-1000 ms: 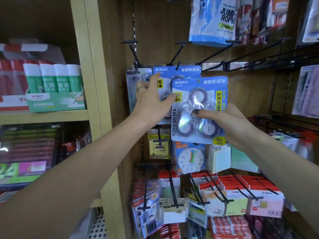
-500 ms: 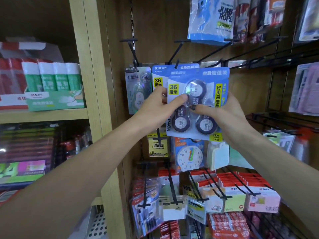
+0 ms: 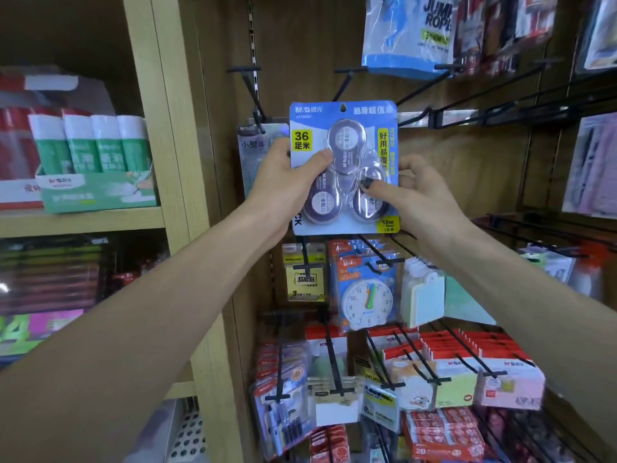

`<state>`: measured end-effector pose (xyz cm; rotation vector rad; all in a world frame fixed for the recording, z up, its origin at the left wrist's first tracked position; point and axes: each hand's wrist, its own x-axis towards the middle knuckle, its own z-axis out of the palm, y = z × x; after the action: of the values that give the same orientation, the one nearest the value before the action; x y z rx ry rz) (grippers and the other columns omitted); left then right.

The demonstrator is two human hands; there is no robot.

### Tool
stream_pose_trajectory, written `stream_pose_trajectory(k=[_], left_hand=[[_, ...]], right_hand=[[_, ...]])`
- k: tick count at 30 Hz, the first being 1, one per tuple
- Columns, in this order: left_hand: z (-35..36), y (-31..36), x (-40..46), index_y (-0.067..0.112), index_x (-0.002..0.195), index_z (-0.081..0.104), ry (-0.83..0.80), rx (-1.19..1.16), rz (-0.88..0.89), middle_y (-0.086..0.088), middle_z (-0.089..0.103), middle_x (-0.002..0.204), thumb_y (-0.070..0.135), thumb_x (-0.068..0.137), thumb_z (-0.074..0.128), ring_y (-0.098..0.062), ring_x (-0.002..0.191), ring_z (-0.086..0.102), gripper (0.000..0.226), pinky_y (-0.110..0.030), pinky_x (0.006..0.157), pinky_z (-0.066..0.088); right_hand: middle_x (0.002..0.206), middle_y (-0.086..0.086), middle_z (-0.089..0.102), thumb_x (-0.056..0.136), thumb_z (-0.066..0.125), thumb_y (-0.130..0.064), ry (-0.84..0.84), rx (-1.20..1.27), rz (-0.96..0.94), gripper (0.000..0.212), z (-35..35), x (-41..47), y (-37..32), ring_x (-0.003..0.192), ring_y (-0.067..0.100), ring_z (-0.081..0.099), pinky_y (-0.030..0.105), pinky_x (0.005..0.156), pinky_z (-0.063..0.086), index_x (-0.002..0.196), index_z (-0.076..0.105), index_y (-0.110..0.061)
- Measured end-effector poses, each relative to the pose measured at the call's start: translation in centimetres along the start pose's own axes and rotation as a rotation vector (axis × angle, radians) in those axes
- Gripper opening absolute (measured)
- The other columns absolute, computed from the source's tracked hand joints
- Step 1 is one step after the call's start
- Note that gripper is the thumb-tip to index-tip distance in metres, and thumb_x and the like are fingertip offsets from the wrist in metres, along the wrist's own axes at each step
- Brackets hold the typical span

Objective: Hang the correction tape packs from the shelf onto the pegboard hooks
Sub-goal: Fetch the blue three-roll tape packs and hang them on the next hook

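A blue correction tape pack (image 3: 345, 128) with three purple dispensers is held upright in front of the pegboard. My left hand (image 3: 287, 182) grips its left edge, thumb on the front. My right hand (image 3: 410, 195) holds its lower right side, thumb on a dispenser. The pack's hang hole sits just below the black hook (image 3: 344, 83) that slants down from the board. Whether another blue pack hangs behind it is hidden. A grey-white tape pack (image 3: 253, 142) hangs on the hook to the left, partly covered by my left hand.
Long black hooks (image 3: 500, 91) reach out at the right, with a jump rope bag (image 3: 407, 35) above. Below hang sticky notes (image 3: 305, 279), a toy clock (image 3: 367, 295) and red-topped note pads (image 3: 467, 372). Glue sticks (image 3: 90, 145) stand on the wooden shelf at the left.
Both hands have lifted the blue pack up and to the left, squaring it upright in front of the hook. It now covers the blue pack that hung behind it.
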<state>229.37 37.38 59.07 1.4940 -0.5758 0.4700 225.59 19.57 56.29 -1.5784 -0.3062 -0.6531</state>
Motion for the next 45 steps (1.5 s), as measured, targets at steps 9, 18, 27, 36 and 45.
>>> stream_pose_trajectory(k=[9,18,27,36,45], left_hand=[[0.6,-0.6,0.7,0.011,0.123,0.068,0.063,0.089,-0.034,-0.001,0.08,0.111,0.024,0.099,0.072,-0.016,0.101,0.077,0.028,-0.043,0.097,0.061],[0.1,-0.9,0.3,0.015,0.107,0.06,0.164,0.403,0.044,0.003,0.074,0.098,0.037,0.091,0.078,-0.016,0.095,0.072,0.033,-0.039,0.087,0.059],[-0.2,-1.5,-0.4,0.014,0.107,0.051,0.188,0.52,0.132,0.009,0.064,0.088,0.039,0.092,0.078,-0.018,0.09,0.069,0.039,-0.041,0.079,0.058],[-1.6,-2.1,-2.9,0.013,0.121,0.048,0.174,0.635,0.245,-0.002,0.046,0.121,0.029,0.09,0.08,-0.017,0.098,0.054,0.048,-0.028,0.084,0.049],[-0.7,-5.9,-14.2,0.007,0.108,0.061,0.005,0.601,0.55,0.002,0.049,0.108,0.006,0.091,0.07,0.005,0.089,0.05,0.019,-0.009,0.083,0.041]], right_hand=[[0.104,0.008,0.077,0.092,0.08,-0.012,0.052,-0.011,0.025,0.027,0.2,0.5,0.5,0.088,0.02,0.077,0.038,0.084,0.062,0.112,0.061,-0.013],[0.104,0.003,0.075,0.093,0.079,-0.025,0.028,-0.127,0.08,0.022,0.7,1.7,2.3,0.099,0.021,0.076,0.038,0.089,0.06,0.102,0.059,-0.025],[0.094,-0.006,0.069,0.094,0.076,-0.033,0.073,-0.248,0.108,0.026,0.8,1.2,2.0,0.09,0.014,0.069,0.03,0.078,0.055,0.111,0.06,-0.021],[0.106,0.0,0.065,0.078,0.09,-0.032,0.156,-0.348,0.154,0.065,-0.2,-1.5,1.6,0.104,0.027,0.071,0.051,0.094,0.06,0.128,0.05,-0.017],[0.094,-0.011,0.063,0.091,0.076,-0.017,0.44,-0.248,-0.097,0.031,-0.8,-11.4,5.1,0.085,0.004,0.061,0.026,0.08,0.053,0.111,0.053,-0.02]])
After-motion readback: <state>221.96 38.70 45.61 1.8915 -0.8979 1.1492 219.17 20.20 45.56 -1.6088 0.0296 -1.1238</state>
